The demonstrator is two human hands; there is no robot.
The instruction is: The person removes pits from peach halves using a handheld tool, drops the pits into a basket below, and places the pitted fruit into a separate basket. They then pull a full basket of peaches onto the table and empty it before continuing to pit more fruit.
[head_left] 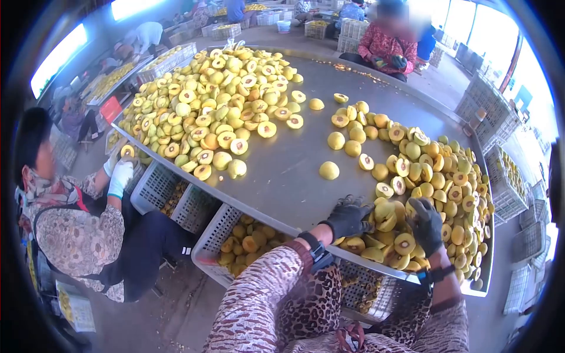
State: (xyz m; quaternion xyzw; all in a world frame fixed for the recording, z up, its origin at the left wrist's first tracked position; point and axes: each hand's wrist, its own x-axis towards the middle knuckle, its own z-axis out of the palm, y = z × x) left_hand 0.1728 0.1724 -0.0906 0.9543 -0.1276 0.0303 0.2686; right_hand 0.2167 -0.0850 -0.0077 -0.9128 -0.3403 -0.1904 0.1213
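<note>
Halved yellow peaches, many showing reddish-brown centres, form a pile (444, 176) at the right of a metal table (282, 170). My left hand (348, 219), in a dark glove, is at the pile's near left side with its fingers stretched out toward the fruit. Across a small gap, my right hand (426, 225), also gloved, rests against the peaches with fingers apart and slightly bent. Between the two hands lie several peach halves (385, 213). Neither hand visibly lifts a fruit, though the palms are hidden.
A larger peach heap (218, 106) covers the table's far left. Below the near edge stands a crate (206, 250) holding peaches. A co-worker's white-gloved hand (121, 176) is at the left edge; another person (388, 50) sits beyond the table. Stacked crates (488, 112) stand at right.
</note>
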